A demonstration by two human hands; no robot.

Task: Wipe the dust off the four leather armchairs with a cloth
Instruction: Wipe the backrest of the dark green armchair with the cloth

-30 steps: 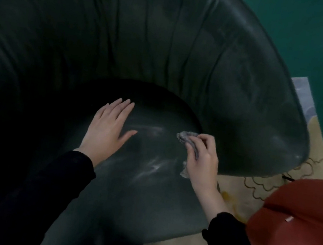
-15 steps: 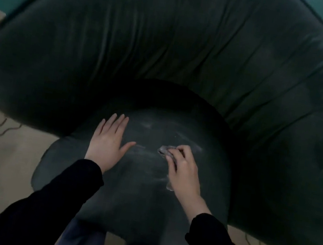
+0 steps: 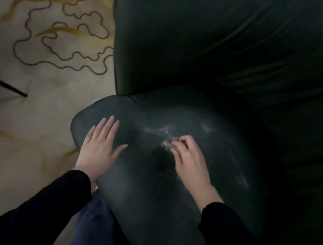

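Note:
A dark green leather armchair [image 3: 221, 47] fills the right and middle of the view, its curved back wrapping around the seat cushion [image 3: 145, 194]. My left hand [image 3: 99, 146] lies flat on the cushion's left part, fingers apart and holding nothing. My right hand [image 3: 190, 163] presses a small grey cloth [image 3: 166, 143] onto the middle of the cushion; most of the cloth is hidden under the fingers. Pale dusty streaks show on the leather beyond and to the right of the cloth.
A cream carpet [image 3: 32, 102] with gold and dark cloud-shaped lines covers the floor on the left. A thin black furniture leg [image 3: 7, 87] and a dark blurred shape stand at the far left edge. My blue trouser leg [image 3: 96, 222] touches the cushion's front.
The view has swung to the left, so the carpet now shows on the left and the red chair is gone. Both hands stay on the cushion, the right one still on the cloth.

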